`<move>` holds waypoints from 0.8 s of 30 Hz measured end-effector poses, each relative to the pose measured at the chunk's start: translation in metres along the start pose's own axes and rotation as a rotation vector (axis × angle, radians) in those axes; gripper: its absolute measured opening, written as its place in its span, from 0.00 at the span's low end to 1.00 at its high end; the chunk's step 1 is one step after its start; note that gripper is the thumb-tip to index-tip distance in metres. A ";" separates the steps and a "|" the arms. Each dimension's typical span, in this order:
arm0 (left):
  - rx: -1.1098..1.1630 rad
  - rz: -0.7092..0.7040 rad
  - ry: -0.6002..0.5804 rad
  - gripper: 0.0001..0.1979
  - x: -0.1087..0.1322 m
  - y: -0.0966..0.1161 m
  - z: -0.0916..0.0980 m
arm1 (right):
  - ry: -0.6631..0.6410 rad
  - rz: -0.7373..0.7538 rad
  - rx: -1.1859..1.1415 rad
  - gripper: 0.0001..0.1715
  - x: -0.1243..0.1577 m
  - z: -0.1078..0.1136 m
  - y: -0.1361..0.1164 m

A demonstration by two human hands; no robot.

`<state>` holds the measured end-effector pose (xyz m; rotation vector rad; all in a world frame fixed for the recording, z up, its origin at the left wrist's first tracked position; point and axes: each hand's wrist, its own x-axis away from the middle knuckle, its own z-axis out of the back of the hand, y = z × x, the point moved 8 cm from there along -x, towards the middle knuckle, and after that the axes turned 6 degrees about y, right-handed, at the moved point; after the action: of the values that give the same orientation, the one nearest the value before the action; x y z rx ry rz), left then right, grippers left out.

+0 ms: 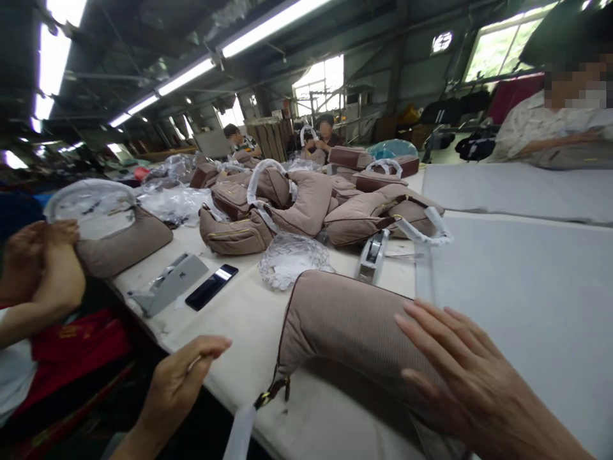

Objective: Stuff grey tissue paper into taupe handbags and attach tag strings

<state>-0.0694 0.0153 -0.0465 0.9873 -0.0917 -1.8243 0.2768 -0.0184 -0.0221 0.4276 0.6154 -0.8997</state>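
A taupe, finely ribbed handbag (345,319) lies curved on the white table in front of me. My right hand (460,364) rests on its right part, with the fingers stretched out and nearly flat. To the left of the bag, apart from it, my left hand (175,383) hovers by the table edge. Its thumb and forefinger are pinched together, and I cannot make out anything between them. A white-wrapped strap (239,434) hangs from the brass ring at the bag's lower left corner. The bag's lower right end is partly hidden by my right hand and wrist.
Behind the bag stand a tape dispenser (373,255) and crumpled clear plastic (294,259). A phone (211,287) and a grey dispenser (172,284) lie to the left. Several similar bags (301,201) are piled farther back. A co-worker's hands (43,268) are at far left.
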 end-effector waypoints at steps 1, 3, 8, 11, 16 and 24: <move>-0.037 0.010 0.054 0.13 -0.017 0.005 -0.009 | -0.013 0.006 0.064 0.28 -0.010 -0.013 0.001; -0.086 -0.131 0.034 0.21 -0.044 0.026 -0.058 | -0.087 -0.033 0.145 0.34 -0.017 -0.051 0.011; -0.176 -0.374 -0.271 0.33 -0.056 0.038 -0.196 | -0.440 -0.273 0.087 0.35 0.009 -0.130 0.068; -0.201 -0.323 -0.285 0.36 -0.057 0.036 -0.210 | -0.518 -0.352 0.077 0.36 0.010 -0.135 0.082; -0.183 -0.304 -0.355 0.32 -0.064 0.065 -0.223 | -0.387 -0.089 -0.009 0.32 -0.018 -0.143 0.035; -0.056 0.030 -0.157 0.32 -0.063 0.002 -0.195 | -0.012 -0.502 0.146 0.35 0.049 -0.075 0.086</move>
<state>0.0701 0.1345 -0.1375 0.7988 -0.1506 -1.8646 0.3475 0.0446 -0.1023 0.4041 0.6604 -1.4308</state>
